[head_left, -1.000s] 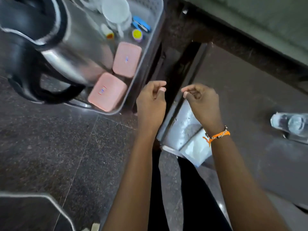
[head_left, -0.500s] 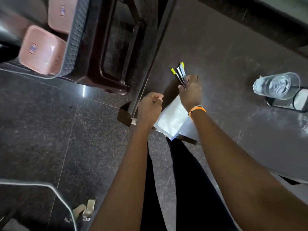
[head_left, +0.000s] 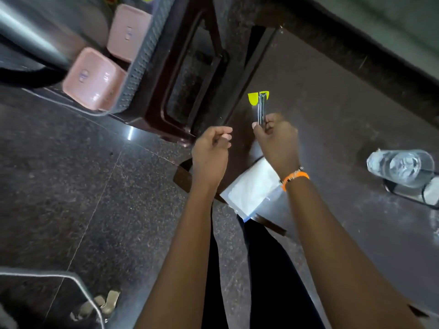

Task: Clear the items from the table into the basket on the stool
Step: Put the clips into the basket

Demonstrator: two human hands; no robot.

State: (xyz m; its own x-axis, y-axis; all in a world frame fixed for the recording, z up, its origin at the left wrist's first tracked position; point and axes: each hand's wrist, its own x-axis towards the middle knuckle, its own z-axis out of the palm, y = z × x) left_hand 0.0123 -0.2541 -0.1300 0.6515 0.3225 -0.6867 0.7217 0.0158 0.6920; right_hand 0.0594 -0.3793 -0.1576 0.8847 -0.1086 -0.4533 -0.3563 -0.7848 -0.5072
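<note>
So it looks like this one's partway done. The basket [head_left: 145,60] on the stool [head_left: 190,74] already has 2 pink containers [head_left: 95,79] and a steel kettle [head_left: 26,36] in it, plus some small bits at the top edge I can't make out. Right hand [head_left: 276,141] is pinching a thin metal item with yellow tips [head_left: 260,104], lifted above the surface [head_left: 332,103]. Left hand [head_left: 211,153] is loosely curled, holding nothing. Not yet cleared from the surface: a white packet [head_left: 251,188] at the near corner and a clear glass [head_left: 401,167] off to the right, so I'd say a few trips remain.
</note>
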